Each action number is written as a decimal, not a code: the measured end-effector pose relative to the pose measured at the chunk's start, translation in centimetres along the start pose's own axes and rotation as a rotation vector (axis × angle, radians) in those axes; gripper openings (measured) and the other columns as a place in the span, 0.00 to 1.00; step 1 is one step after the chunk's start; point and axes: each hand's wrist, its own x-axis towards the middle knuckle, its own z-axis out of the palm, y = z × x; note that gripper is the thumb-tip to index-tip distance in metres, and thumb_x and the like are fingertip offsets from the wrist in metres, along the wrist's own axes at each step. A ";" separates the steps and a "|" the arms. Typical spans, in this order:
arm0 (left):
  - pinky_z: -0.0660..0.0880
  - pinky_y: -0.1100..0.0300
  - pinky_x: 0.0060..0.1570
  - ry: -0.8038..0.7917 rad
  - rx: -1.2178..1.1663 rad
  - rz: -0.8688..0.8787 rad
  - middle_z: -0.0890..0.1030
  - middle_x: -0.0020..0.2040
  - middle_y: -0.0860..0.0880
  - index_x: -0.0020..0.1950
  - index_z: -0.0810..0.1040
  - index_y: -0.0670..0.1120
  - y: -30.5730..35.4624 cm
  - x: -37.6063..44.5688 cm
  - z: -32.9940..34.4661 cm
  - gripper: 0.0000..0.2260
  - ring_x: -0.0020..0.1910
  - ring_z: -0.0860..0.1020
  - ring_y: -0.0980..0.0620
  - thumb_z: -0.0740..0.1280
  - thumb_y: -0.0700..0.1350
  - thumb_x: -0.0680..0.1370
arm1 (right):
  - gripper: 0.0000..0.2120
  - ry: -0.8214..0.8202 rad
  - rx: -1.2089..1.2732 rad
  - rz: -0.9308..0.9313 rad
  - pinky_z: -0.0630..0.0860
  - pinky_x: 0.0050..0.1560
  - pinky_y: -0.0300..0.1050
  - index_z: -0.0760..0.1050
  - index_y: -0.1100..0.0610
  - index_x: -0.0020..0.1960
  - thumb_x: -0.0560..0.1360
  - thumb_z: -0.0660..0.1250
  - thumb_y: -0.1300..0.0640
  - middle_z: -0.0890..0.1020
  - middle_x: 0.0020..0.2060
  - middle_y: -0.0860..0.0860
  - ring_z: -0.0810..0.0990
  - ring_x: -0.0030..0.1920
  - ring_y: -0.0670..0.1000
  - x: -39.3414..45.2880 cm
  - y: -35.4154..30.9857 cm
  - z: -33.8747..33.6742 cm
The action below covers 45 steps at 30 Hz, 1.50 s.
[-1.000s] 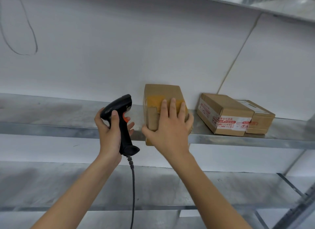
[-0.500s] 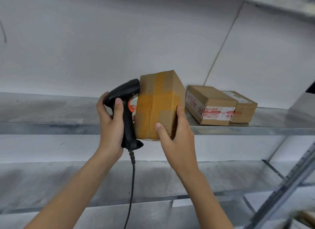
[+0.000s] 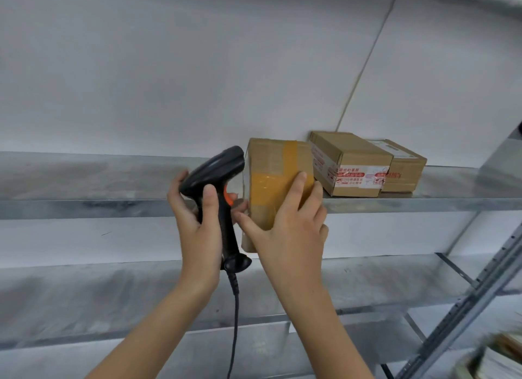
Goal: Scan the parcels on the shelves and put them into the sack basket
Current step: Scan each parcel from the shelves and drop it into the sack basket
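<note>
A: What is your left hand (image 3: 197,226) doing?

B: Your left hand grips the handle of the black scanner (image 3: 219,186). Your thumb lies up the handle. The scanner has an orange button, and its head points at the box. A black cord (image 3: 234,316) hangs down from the bottom of it.

A: And your right hand (image 3: 291,231)?

B: Your right hand holds the brown box (image 3: 271,169). Your fingers lie on its front and your thumb sticks out across its left side. The box is up in the air, in front of the edge of the shelf (image 3: 84,206). It stands tall and has wide yellow tape on it.

A: How close is the scanner to the box?

B: Very close. The head of the scanner is just beside the top left of the box.

A: Are more boxes there?

B: Yes, two. A box with red and white tape (image 3: 350,164) sits on the shelf, just to the right of the one you hold. A smaller box (image 3: 404,166) sits right next to it, touching it.

A: What is under that shelf?

B: A lower shelf (image 3: 113,294) made of the same gray metal. A white wall (image 3: 197,68) is behind them both.
</note>
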 end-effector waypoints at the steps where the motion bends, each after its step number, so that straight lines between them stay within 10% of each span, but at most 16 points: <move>1: 0.77 0.70 0.47 -0.005 0.001 -0.006 0.84 0.46 0.66 0.70 0.62 0.62 -0.1 -0.2 -0.1 0.17 0.49 0.84 0.62 0.60 0.54 0.82 | 0.53 0.041 0.010 -0.006 0.64 0.69 0.57 0.42 0.54 0.81 0.71 0.61 0.26 0.52 0.78 0.61 0.59 0.73 0.61 -0.2 0.3 0.4; 10: 0.82 0.56 0.55 -0.042 -0.047 -0.120 0.79 0.62 0.38 0.74 0.62 0.55 -2.7 -2.1 -3.2 0.24 0.57 0.84 0.45 0.64 0.53 0.79 | 0.37 0.208 0.547 -0.033 0.62 0.69 0.46 0.49 0.28 0.76 0.72 0.63 0.35 0.47 0.79 0.34 0.59 0.72 0.42 -4.4 5.9 3.4; 19: 0.79 0.59 0.31 -0.194 0.184 -0.161 0.83 0.45 0.51 0.66 0.65 0.71 -5.9 -8.1 -6.7 0.18 0.29 0.80 0.48 0.64 0.52 0.81 | 0.34 0.226 0.706 0.227 0.59 0.69 0.42 0.57 0.29 0.76 0.72 0.65 0.41 0.56 0.78 0.33 0.58 0.74 0.35 -12.4 11.3 7.3; 29: 0.74 0.59 0.27 -0.215 0.235 -0.252 0.81 0.41 0.51 0.69 0.63 0.68 -6.1 -13.3 -6.5 0.18 0.26 0.74 0.50 0.64 0.55 0.82 | 0.33 0.169 0.626 0.327 0.63 0.74 0.61 0.58 0.27 0.74 0.71 0.65 0.38 0.56 0.78 0.32 0.59 0.75 0.39 -15.0 14.4 8.2; 45: 0.75 0.62 0.27 -0.240 0.295 -0.221 0.82 0.43 0.51 0.65 0.62 0.79 -4.9 -14.5 -5.8 0.20 0.27 0.75 0.53 0.63 0.60 0.77 | 0.34 0.115 0.574 0.296 0.59 0.68 0.44 0.58 0.30 0.76 0.71 0.65 0.37 0.56 0.78 0.34 0.58 0.70 0.29 -15.6 14.0 9.4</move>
